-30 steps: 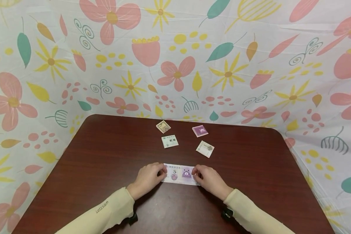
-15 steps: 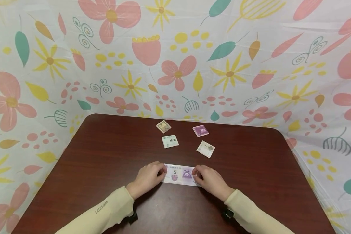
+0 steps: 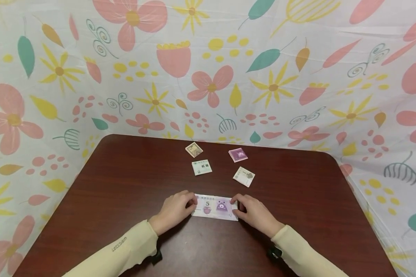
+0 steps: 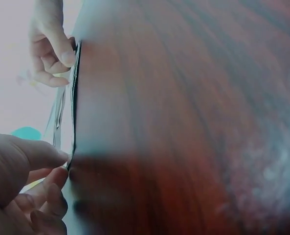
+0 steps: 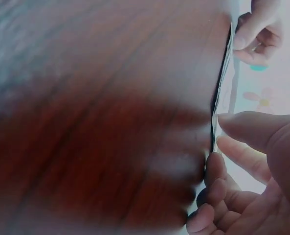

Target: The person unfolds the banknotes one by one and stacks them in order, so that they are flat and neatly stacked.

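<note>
A purple-and-white play banknote (image 3: 213, 207) marked 5 lies flat and unfolded near the table's middle, its long side facing me. The left wrist view shows its layered edge, slightly lifted in places. My left hand (image 3: 173, 211) pinches the left end between thumb and fingers. At the right end, my right hand (image 3: 256, 212) touches the note with thumb and index fingertips spread apart, its corner showing between and below them. Both thumbs sit on the near side, and the palms hide what the other fingers do.
Behind the note lie small folded play notes: a brown one (image 3: 193, 149), a purple one (image 3: 238, 154), a green one (image 3: 202, 167) marked 2, and a pale one (image 3: 244, 176). The dark wooden table (image 3: 124, 181) meets a flowered cloth (image 3: 208, 50) at its back edge.
My right hand has slid slightly to the right, its thumb and index finger parting and uncovering more of the note's right end. My left hand and the note stay in place.
</note>
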Available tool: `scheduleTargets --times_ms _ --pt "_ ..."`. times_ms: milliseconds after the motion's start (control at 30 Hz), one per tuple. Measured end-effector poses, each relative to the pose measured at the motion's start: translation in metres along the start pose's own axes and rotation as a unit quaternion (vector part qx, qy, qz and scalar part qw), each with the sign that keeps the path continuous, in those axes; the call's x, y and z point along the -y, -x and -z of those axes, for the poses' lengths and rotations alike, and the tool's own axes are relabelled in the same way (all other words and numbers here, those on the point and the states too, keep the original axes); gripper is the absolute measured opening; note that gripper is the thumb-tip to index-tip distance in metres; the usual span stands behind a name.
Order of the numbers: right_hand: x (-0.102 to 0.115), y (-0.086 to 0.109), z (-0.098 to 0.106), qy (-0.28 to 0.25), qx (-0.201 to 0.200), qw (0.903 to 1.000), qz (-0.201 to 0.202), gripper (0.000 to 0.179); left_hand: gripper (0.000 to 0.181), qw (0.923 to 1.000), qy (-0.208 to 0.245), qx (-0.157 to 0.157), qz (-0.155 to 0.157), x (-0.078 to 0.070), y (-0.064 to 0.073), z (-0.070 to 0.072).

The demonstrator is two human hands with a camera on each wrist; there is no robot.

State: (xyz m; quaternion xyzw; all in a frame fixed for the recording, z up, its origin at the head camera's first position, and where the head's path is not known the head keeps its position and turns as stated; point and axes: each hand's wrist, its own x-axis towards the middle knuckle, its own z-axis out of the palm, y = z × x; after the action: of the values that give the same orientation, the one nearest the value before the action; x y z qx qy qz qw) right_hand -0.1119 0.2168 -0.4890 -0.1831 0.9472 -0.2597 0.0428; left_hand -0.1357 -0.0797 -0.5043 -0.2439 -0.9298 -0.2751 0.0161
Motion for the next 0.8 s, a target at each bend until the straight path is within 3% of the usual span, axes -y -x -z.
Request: scheduleTargets --times_ms 167,267,600,800 --pt "-0.001 0.0 -0.001 0.008 0.0 1.0 0.003 0.025 0.007 0.9998 -0.007 -0.019 0.002 0.004 -0.003 0.0" --pt "-0.001 0.0 -0.001 0.011 -0.001 0.9999 0.008 0.025 0.006 0.9993 0.004 -0.033 0.015 0.009 -0.012 0.003" --pt "-0.002 -0.001 -0.001 0.013 0.0 0.9999 -0.003 0.026 0.007 0.9917 0.049 -0.071 0.096 0.039 -0.071 0.018" --pt "-0.003 0.001 -0.004 0.005 -0.002 1.0 -0.004 0.025 0.021 0.9889 0.051 -0.062 0.125 0.046 -0.094 0.017"
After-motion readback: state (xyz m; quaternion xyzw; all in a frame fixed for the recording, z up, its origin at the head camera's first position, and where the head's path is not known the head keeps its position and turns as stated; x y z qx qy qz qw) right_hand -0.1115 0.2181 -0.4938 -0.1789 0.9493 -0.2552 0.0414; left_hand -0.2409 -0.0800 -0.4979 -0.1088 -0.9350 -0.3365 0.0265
